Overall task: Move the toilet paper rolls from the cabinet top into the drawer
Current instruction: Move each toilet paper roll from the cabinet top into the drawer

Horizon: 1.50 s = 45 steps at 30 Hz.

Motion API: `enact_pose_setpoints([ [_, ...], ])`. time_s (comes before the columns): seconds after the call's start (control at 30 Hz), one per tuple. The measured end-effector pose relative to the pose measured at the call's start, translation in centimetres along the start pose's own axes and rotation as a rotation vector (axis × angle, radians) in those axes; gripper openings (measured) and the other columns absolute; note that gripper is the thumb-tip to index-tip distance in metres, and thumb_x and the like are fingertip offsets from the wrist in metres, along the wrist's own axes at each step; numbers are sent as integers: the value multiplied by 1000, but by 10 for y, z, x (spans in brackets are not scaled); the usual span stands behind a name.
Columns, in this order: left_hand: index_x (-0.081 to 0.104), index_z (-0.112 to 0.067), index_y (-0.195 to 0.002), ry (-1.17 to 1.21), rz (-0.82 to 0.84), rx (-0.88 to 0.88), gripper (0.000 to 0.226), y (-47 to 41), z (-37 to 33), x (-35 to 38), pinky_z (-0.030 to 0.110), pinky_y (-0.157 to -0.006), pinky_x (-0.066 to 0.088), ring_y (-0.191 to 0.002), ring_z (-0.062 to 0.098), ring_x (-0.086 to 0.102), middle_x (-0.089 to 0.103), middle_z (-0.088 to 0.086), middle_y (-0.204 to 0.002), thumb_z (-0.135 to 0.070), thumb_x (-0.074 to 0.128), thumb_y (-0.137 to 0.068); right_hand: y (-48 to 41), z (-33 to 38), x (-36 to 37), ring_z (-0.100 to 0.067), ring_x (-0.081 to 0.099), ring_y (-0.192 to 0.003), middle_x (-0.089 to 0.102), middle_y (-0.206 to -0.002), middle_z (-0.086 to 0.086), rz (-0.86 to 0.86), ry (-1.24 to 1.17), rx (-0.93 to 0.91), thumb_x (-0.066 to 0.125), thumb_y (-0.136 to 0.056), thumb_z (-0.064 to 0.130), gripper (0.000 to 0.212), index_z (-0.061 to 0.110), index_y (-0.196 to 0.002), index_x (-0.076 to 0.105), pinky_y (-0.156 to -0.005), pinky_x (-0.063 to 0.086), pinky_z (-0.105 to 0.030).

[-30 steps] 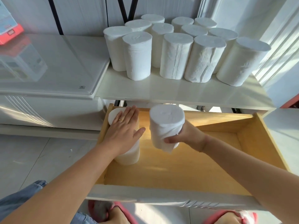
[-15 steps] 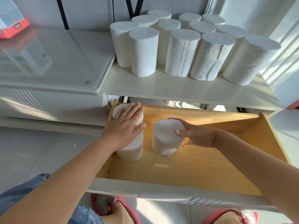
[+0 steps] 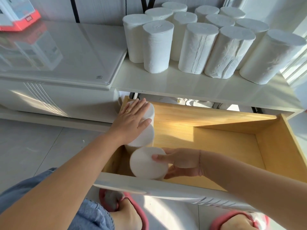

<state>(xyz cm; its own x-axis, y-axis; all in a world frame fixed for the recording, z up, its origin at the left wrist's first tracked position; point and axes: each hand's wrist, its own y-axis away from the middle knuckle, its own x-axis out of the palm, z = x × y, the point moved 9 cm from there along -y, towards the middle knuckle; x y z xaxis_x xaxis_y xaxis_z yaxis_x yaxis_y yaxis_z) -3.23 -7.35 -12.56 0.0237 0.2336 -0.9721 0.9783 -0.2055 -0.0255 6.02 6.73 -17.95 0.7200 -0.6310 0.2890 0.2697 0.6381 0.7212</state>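
Several white toilet paper rolls (image 3: 197, 47) stand upright on the white cabinet top (image 3: 191, 87). Below it the wooden drawer (image 3: 224, 146) is pulled out. My left hand (image 3: 132, 121) lies flat, fingers spread, on top of an upright roll (image 3: 147, 135) at the drawer's left side. My right hand (image 3: 181, 162) grips a second roll (image 3: 148, 163) from its right side, in the drawer's front left corner, just in front of the first roll. Whether this roll rests on the drawer floor is hidden by the drawer front.
A glass-topped white unit (image 3: 63, 52) adjoins the cabinet on the left, with a red and white box (image 3: 18, 17) at its far corner. The drawer's white front panel (image 3: 166, 191) lies above my pink slippers (image 3: 126, 206). Window frames stand at the right.
My right hand has carried its roll from the drawer's middle toward the front left corner. My left hand stays flat on the first roll. The view has shifted closer.
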Motion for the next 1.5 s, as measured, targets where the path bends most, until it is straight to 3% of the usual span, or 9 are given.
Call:
enact_pose_setpoints([
  [0.1, 5, -24, -150, 4, -19, 7, 68, 1, -2, -2, 30, -116, -10, -143, 7, -11, 0, -6, -159, -57, 8, -90, -12, 4, 15, -26, 57, -114, 49, -140, -11, -10, -92, 5, 64, -91, 25, 62, 24, -146, 36, -91, 54, -33],
  [0.33, 6, -22, -150, -19, -9, -10, 59, 1, -2, -5, 34, -117, -7, -145, 10, -9, -1, -4, -160, -46, 23, -99, -29, 11, 19, -38, 57, -120, 47, -142, -10, -98, -137, -19, 80, -76, 17, 98, 37, -148, 15, -94, 54, -46],
  [0.67, 4, -22, -151, -54, 10, -42, 60, -1, -6, -7, 36, -117, -8, -145, 10, -10, -2, -4, -160, -46, 22, -99, -40, 21, 30, -34, 51, -127, 51, -138, -7, -156, -139, -37, 83, -72, 18, 83, 26, -136, 32, -95, 50, -57],
  [0.8, 4, -23, -150, -51, 2, -50, 60, 0, -7, -7, 36, -117, -8, -145, 10, -10, -2, -4, -160, -46, 22, -99, -34, 25, 23, -32, 57, -120, 53, -138, -8, -190, 169, 17, 73, -79, 47, 79, 20, -141, 32, -93, 52, -45],
  [0.97, 8, -21, -150, -98, -21, -35, 60, 1, -7, -6, 36, -117, -6, -146, 15, -3, 3, -1, -160, -48, 22, -98, 15, 108, -54, -19, 52, -72, 61, -83, -9, -751, 557, -391, 61, -88, 46, 45, 5, -104, 64, -71, 43, -32],
  [1.03, 9, -20, -150, -106, -31, -26, 60, 0, -8, -6, 35, -117, -7, -146, 17, -1, 5, 0, -160, -47, 22, -98, 64, 146, -103, -20, 55, -82, 63, -90, -11, -1079, 391, -649, 70, -85, 31, 34, 4, -103, 63, -73, 41, -26],
  [1.17, 3, -23, -150, -110, -17, -43, 61, -1, -5, -3, 34, -117, -8, -146, 14, -7, -1, -2, -160, -48, 18, -97, 141, 175, -191, -16, 43, -105, 45, -129, -16, -1496, 112, -884, 75, -76, 22, 65, 3, -129, 43, -95, 36, -21],
  [1.37, 5, -24, -150, -91, -35, -41, 60, -3, -7, -5, 33, -116, -10, -145, 11, -8, -1, -4, -160, -49, 19, -97, 146, 193, -258, -20, 24, -142, 23, -154, -9, -1376, 103, -848, 78, -74, 32, 103, 7, -150, 14, -114, 22, -25],
  [1.5, 7, -24, -150, -93, -35, -38, 60, -3, -7, -6, 34, -117, -9, -145, 12, -7, 1, -3, -160, -48, 19, -97, 145, 192, -264, -17, 37, -127, 36, -137, -6, -1322, 174, -858, 80, -70, 41, 99, 13, -146, 22, -111, 32, -28],
])
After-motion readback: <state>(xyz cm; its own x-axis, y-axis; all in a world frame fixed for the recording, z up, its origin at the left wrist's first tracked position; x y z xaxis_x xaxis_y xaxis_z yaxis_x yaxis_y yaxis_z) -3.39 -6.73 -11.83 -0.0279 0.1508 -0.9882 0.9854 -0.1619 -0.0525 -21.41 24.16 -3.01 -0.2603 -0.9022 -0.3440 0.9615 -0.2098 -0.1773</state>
